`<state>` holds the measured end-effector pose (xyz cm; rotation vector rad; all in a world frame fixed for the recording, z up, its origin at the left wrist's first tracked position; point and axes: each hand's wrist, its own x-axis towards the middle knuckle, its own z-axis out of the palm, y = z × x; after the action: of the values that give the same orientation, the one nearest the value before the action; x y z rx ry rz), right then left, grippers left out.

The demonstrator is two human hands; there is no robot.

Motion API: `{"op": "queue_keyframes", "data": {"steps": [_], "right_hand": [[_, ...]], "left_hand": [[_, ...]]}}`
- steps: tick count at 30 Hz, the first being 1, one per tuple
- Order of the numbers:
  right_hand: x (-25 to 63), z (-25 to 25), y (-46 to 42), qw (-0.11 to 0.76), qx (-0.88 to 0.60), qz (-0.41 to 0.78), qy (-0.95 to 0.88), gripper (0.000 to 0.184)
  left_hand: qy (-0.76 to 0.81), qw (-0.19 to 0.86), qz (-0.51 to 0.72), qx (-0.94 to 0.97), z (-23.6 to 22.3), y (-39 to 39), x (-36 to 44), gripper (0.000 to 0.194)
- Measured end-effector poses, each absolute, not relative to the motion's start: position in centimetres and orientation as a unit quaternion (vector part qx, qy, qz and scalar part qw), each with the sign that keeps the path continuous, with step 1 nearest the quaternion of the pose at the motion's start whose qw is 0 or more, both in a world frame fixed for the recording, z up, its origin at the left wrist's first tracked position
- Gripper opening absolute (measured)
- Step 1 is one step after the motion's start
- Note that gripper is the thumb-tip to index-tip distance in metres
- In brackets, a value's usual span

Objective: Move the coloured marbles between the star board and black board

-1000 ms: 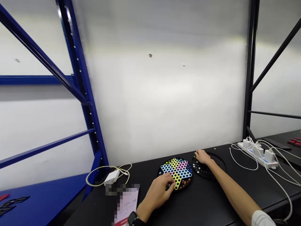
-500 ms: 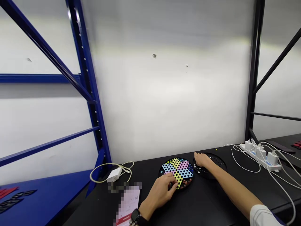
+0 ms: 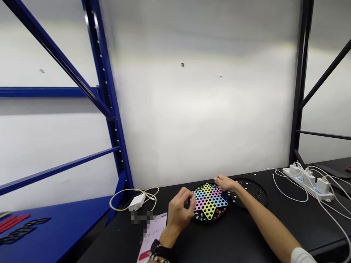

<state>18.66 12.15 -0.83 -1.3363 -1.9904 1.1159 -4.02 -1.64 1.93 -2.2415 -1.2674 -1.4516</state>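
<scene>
The left hand [image 3: 179,212] is half curled, fingertips drawn together, just off the near left edge of the star-shaped checkers board [image 3: 208,209]; whether it holds anything cannot be told. The right hand [image 3: 226,183] is nearly flat, fingers extended over the board's far right edge, its hold unclear, beside a round black tray [image 3: 256,188] on the right.

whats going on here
A person sits at a black table with both hands at a round Chinese checkers board. The left hand is raised off the board's near left edge, fingers pinched, though whether they hold anything is unclear. The right hand reaches over the far right edge, next to a black round tray of marbles. A phone lies left.
</scene>
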Motion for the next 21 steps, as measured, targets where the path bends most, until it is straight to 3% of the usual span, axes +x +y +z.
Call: {"op": "queue_keyframes", "data": {"steps": [2,6,11,21], "right_hand": [[14.9,0.0,11.4,0.21,-0.452,0.341,-0.797,0.031],[8.7,1.1,9.4,0.108,-0.429,0.176,-0.879,0.019],[5.1,1.0,7.7,0.009,-0.434,0.1,-0.895,0.035],[5.0,0.1,8.3,0.079,-0.416,0.11,-0.899,0.035]], "left_hand": [[-0.426,0.135,-0.539,-0.714,2.3,-1.4,-4.8,0.022],[-0.409,0.159,-0.558,-0.704,2.5,-1.4,-5.3,0.019],[-0.405,0.151,-0.551,-0.714,2.1,-1.4,-4.9,0.018],[-0.437,0.136,-0.524,-0.719,1.6,-1.3,-4.5,0.019]]}}
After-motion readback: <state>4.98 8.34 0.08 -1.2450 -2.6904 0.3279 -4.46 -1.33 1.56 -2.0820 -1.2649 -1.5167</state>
